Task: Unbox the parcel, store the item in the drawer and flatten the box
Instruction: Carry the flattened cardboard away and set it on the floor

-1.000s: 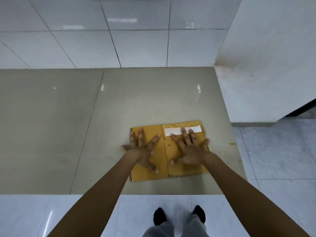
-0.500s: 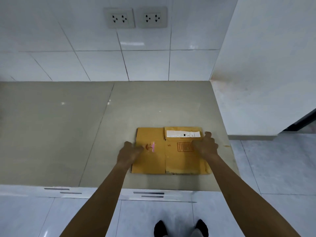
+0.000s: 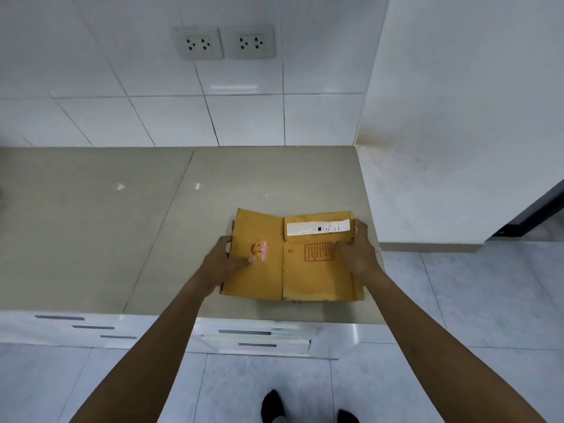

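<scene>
A flattened brown cardboard box (image 3: 305,279) lies near the right front corner of the beige countertop (image 3: 122,227). It bears a white shipping label, a red printed square and a pink sticker. My left hand (image 3: 224,259) grips its left edge, thumb on top. My right hand (image 3: 357,248) grips its right edge near the label, fingers curled around the far corner. The box's left part looks slightly raised off the counter. Below the counter edge, white drawers (image 3: 259,340) show dark handle slots. The unboxed item is not in sight.
A white tiled wall with two double sockets (image 3: 227,42) stands behind the counter. A white side wall (image 3: 457,132) bounds the counter on the right. Grey floor tiles and my dark shoes (image 3: 273,404) are below.
My hands were pressing flat on the box with spread fingers; they slid to its left and right edges and now grip them. My view has tilted up and back.
</scene>
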